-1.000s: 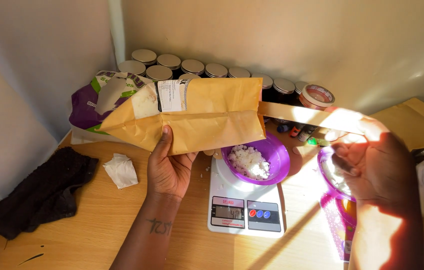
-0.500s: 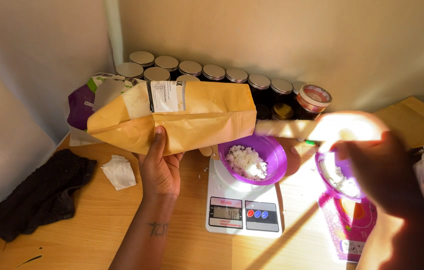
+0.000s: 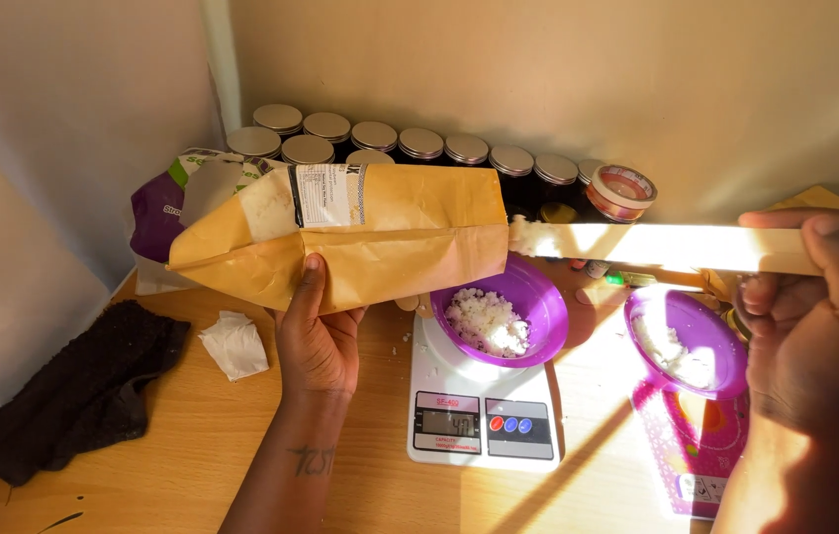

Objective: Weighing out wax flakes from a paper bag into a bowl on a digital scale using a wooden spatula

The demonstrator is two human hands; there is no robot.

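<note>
So the big tan paper bag [image 3: 360, 242] is being held on its side, up over the wooden table [image 3: 172, 465], mouth pointing toward the purple bowl [image 3: 507, 311] sitting on the white kitchen scale [image 3: 482, 410]. Left hand [image 3: 319, 341] is wrapped round the underside of the bag, fingers closed on the fold, thumb up the front. There's a white label on the bag near its top edge and a pale patch beside it

Right hand [image 3: 815, 326] is clamped on one end of a long flat stick [image 3: 677, 247], sun blasting it so it looks almost white. The far end of that stick sits right at the bag's mouth with a little clump of white flaky stuff on it, just above the bowl's back rim. The bowl already has a heap of the same white flakes in it

A second purple bowl [image 3: 692, 341] sits just right of the scale, partly under the right hand, some white stuff inside too. Behind everything there's a row of dark jars with silver lids [image 3: 419, 143] along the wall and a roll of tape [image 3: 620, 188] on top of one. Off to the left: a crumpled white tissue [image 3: 233, 344], a dark cloth [image 3: 73, 396], and a purple and white packet [image 3: 177, 198] tucked behind the bag
</note>
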